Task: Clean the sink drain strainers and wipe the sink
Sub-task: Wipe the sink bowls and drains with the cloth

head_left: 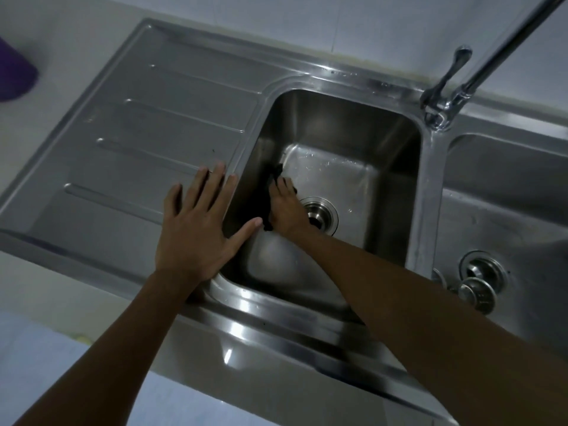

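Note:
A steel sink has a deep left basin (344, 124) and a second basin (507, 186) to its right. Down in the left basin, my right hand (285, 207) presses a black cloth (266, 192) flat against the basin floor by its left wall, just left of the drain strainer (319, 213). My left hand (196, 219) lies flat with spread fingers on the drainboard (138, 139) at the basin's left rim. In the right basin a drain strainer (482, 269) sits in its hole, with a round stopper (478, 295) lying beside it.
The tap (455, 87) stands on the divider between the basins, its spout reaching up to the right. A purple object (15, 75) rests on the white counter at far left. A tiled wall runs behind the sink.

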Available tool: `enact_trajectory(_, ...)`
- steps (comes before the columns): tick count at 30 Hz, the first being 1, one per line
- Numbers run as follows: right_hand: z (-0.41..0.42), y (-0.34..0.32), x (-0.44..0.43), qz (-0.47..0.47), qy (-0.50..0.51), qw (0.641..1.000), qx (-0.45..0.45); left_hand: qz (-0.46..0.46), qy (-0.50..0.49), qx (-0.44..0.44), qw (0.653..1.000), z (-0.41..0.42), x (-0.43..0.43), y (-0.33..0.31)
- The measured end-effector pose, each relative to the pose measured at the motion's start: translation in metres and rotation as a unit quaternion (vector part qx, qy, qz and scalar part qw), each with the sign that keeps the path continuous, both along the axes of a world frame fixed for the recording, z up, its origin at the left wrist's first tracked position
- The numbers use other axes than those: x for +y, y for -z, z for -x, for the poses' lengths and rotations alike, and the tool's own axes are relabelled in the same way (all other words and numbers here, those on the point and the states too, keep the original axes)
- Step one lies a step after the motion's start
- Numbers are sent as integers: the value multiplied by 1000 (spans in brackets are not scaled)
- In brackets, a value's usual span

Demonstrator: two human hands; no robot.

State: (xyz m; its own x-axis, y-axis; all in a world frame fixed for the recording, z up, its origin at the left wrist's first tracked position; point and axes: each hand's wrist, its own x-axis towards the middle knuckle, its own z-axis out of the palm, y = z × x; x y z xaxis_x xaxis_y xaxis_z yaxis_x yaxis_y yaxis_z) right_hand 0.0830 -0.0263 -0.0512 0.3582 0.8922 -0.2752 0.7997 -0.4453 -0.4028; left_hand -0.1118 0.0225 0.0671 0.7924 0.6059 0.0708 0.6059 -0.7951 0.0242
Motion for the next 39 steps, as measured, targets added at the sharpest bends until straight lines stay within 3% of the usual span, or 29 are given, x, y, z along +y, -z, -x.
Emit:
enact_trajectory(2, -11, -9, 29, -33, 120, 990, 66, 9, 2, -1, 1000, -1, -3, -1)
enact_trajectory(6, -33, -21, 62, -98, 308, 921, 216, 18, 5, -7, 1000, 1, -2, 0)
enact_trajectory(8, -22, -29, 79, -133, 376, 867, 300, 8, 3, -14, 1000, 5, 4, 1)
enact_trajectory(11, 6, -48, 84, -205, 463, 745, 435, 10, 3, -14, 1000, 6, 8, 3)
enact_trajectory(13, 14, -58, 76, -235, 457, 720, 467, 21, 4, -10, 1000, 5, 7, 4)
enact_trajectory(15, 23, -73, 67, -250, 429, 727, 475, 22, 5, -2, 1000, 9, 9, 2)
enact_trajectory(23, 62, -109, 18, -308, 279, 831, 369, 30, 2, -8, 999, 6, 11, 0)
enact_trajectory(31, 92, -106, -26, -244, 136, 905, 322, 58, -1, -16, 998, 12, 6, -10)
enact_trajectory(34, 85, -103, -30, -224, 124, 931, 261, 53, 1, -22, 998, 5, -2, -12)
enact_trajectory(39, 17, -77, 3, -67, 103, 986, 112, 34, 3, -38, 999, 1, -2, -11)
